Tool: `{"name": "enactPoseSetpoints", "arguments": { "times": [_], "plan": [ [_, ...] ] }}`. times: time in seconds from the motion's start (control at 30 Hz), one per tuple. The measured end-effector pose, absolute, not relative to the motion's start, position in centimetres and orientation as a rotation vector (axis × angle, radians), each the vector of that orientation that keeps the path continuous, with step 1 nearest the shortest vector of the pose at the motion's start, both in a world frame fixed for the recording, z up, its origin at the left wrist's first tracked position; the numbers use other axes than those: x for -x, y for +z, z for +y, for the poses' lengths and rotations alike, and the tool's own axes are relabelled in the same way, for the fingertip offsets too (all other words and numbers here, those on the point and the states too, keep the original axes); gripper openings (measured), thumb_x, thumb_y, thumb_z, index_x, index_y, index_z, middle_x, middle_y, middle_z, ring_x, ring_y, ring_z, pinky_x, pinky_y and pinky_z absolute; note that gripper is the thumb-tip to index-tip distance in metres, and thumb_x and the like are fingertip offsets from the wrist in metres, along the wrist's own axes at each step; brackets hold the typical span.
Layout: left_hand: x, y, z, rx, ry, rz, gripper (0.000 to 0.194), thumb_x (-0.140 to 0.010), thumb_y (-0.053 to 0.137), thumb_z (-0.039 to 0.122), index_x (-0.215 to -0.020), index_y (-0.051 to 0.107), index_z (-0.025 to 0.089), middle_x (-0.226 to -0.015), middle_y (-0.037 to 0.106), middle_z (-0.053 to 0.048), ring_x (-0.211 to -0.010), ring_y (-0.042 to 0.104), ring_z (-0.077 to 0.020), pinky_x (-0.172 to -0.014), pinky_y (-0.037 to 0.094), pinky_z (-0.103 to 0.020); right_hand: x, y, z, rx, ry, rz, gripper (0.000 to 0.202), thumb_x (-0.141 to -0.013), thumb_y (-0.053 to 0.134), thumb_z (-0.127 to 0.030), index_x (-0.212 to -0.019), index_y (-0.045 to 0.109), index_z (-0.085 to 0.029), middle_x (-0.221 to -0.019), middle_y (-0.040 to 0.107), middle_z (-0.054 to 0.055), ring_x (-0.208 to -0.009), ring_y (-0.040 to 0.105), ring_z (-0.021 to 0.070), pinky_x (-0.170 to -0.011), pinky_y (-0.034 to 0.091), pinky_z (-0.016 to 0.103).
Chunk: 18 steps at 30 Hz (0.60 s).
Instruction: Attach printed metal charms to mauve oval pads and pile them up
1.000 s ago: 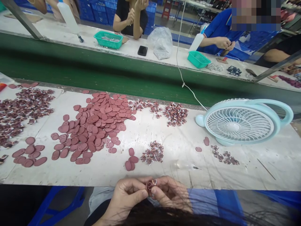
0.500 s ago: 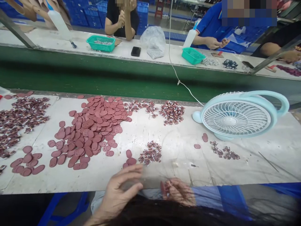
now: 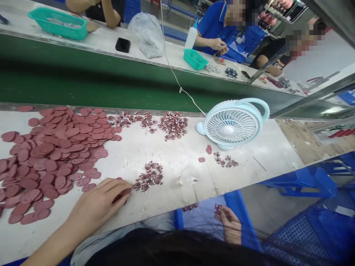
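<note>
My left hand (image 3: pixel 101 203) reaches onto the white worktable (image 3: pixel 172 155) with its fingertips on a maroon oval tag beside a small pile of maroon-and-white clips (image 3: pixel 149 176). A big heap of maroon oval tags (image 3: pixel 55 147) lies to its left. My right hand (image 3: pixel 229 221) hangs below the table edge over my lap and pinches a small assembled maroon piece (image 3: pixel 217 208). A few more such pieces (image 3: pixel 190 207) lie on the blue cloth of my lap.
A pale blue desk fan (image 3: pixel 234 123) stands at the table's right, its white cable running up over the green conveyor (image 3: pixel 83 81). More clip piles (image 3: pixel 173 125) lie near the belt. Across it other people work beside teal baskets (image 3: pixel 195 59). Blue stools (image 3: pixel 302 181) stand right.
My hands have parted. The left hand went out onto the table to the loose tags; the right dropped to my lap with the assembled piece. My view swung right.
</note>
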<state>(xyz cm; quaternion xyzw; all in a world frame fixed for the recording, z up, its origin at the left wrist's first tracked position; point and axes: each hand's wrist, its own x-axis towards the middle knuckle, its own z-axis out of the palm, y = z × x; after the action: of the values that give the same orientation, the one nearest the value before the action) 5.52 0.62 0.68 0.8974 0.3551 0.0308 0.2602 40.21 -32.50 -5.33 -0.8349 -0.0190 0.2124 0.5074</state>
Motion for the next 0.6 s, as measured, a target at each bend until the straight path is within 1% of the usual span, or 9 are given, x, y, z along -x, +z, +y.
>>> {"name": "enactPoseSetpoints", "arguments": {
  "times": [0.07,0.1,0.17,0.2,0.23,0.3,0.4,0.5,0.6],
  "plan": [
    [-5.4,1.6,0.9,-2.293,0.098,1.001,0.033,-0.094,0.054,0.048,-0.121,0.066,0.036,-0.122,0.076,-0.001,-0.106,0.071,-0.0243,-0.095,0.059,-0.041,-41.0,-7.3,-32.6,2.083,0.511,-0.1,0.026,-0.062,0.084,-0.044,-0.077,0.077,-0.024,-0.08,0.08,0.008,-0.075,0.077,0.0302,-0.071,0.063,0.044],
    [-5.3,2.0,0.9,-2.205,0.115,1.03,0.034,-0.093,0.054,0.05,-0.123,0.065,0.038,-0.123,0.074,0.001,-0.102,0.071,-0.0229,-0.089,0.06,-0.038,-41.3,-8.3,-32.6,2.12,0.51,-0.135,0.024,-0.064,0.082,-0.043,-0.077,0.077,-0.024,-0.08,0.08,0.008,-0.078,0.077,0.0313,-0.073,0.062,0.045],
    [-5.2,3.0,0.7,-2.026,0.194,1.118,0.038,-0.089,0.056,0.057,-0.121,0.067,0.04,-0.123,0.072,0.001,-0.097,0.071,-0.0227,-0.077,0.062,-0.033,-41.5,-9.9,-32.3,2.19,0.51,-0.211,0.02,-0.07,0.079,-0.041,-0.079,0.078,-0.024,-0.081,0.08,0.008,-0.083,0.077,0.0323,-0.08,0.061,0.047],
    [-5.1,3.4,0.6,-1.944,0.242,1.173,0.04,-0.086,0.058,0.06,-0.117,0.071,0.039,-0.123,0.073,0.0,-0.098,0.071,-0.0244,-0.075,0.063,-0.034,-41.6,-10.7,-32.1,2.219,0.514,-0.251,0.019,-0.074,0.077,-0.04,-0.082,0.077,-0.023,-0.083,0.08,0.007,-0.085,0.076,0.031,-0.084,0.061,0.047],
    [-5.0,3.7,0.4,-1.871,0.287,1.228,0.042,-0.082,0.061,0.063,-0.113,0.073,0.038,-0.122,0.074,-0.001,-0.101,0.071,-0.0267,-0.078,0.064,-0.037,-41.7,-11.3,-31.9,2.247,0.519,-0.289,0.018,-0.078,0.075,-0.039,-0.086,0.077,-0.022,-0.084,0.079,0.006,-0.085,0.076,0.0286,-0.087,0.06,0.048],
    [-4.9,4.2,-0.1,-1.749,0.338,1.297,0.044,-0.077,0.064,0.066,-0.108,0.076,0.038,-0.12,0.078,-0.001,-0.109,0.071,-0.0305,-0.095,0.062,-0.049,-41.8,-12.4,-31.7,2.294,0.534,-0.363,0.018,-0.084,0.073,-0.036,-0.089,0.074,-0.019,-0.084,0.076,0.002,-0.082,0.073,0.0225,-0.087,0.06,0.047],
    [-4.6,4.4,-0.5,-1.638,0.311,1.316,0.045,-0.077,0.064,0.065,-0.112,0.076,0.038,-0.123,0.081,-0.001,-0.119,0.068,-0.0332,-0.114,0.048,-0.062,-42.2,-13.5,-31.4,2.342,0.546,-0.457,0.017,-0.089,0.071,-0.035,-0.087,0.069,-0.018,-0.081,0.071,-0.002,-0.08,0.069,0.0165,-0.081,0.059,0.039],
    [-4.2,4.3,-0.7,-1.52,0.272,1.32,0.049,-0.076,0.066,0.065,-0.114,0.074,0.034,-0.128,0.079,-0.004,-0.113,0.073,-0.034,-0.113,0.05,-0.062,-42.3,-13.9,-31.3,2.37,0.528,-0.502,0.02,-0.091,0.068,-0.037,-0.084,0.067,-0.019,-0.081,0.068,-0.003,-0.079,0.067,0.0153,-0.075,0.058,0.035],
    [-3.9,3.8,-0.9,-1.376,0.288,1.347,0.05,-0.074,0.069,0.065,-0.113,0.071,0.034,-0.116,0.084,-0.002,-0.101,0.078,-0.0324,-0.11,0.052,-0.063,-42.2,-14.0,-31.2,2.374,0.504,-0.499,0.021,-0.091,0.067,-0.038,-0.082,0.066,-0.019,-0.08,0.067,-0.003,-0.077,0.066,0.0146,-0.072,0.057,0.033]
  ]
}}
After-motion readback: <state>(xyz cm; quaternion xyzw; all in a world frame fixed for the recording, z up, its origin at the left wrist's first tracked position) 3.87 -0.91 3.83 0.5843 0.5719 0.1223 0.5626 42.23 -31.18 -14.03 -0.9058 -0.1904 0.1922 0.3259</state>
